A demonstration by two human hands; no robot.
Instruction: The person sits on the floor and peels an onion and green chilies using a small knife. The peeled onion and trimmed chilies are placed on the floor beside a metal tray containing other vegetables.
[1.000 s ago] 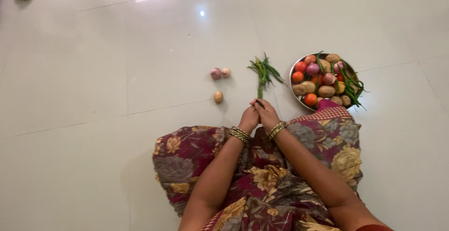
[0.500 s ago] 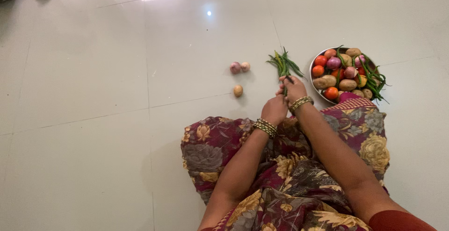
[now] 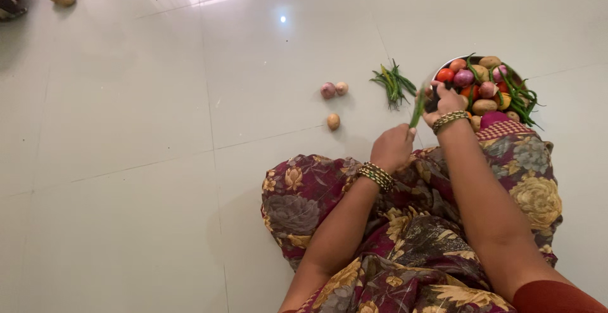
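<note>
**Green chilli pinched between two hands, over the floor**

A seated person looks down at a pale tiled floor [image 3: 126,161]. The left hand [image 3: 392,148] is closed, fingers pinching the lower end of a long green chilli [image 3: 417,109]. The right hand [image 3: 447,101], at its 1 o'clock, curls beside the upper end at the rim of a steel bowl [image 3: 443,66] of vegetables; whether its fingers grip is unclear. A chilli pile [image 3: 392,85] lies at the bowl's 9 o'clock, two onions [image 3: 334,89] further left, a potato [image 3: 333,121] below them. The chilli looks light, slender, bendy and easily snapped; a hold near the stalk end seems safest
</note>
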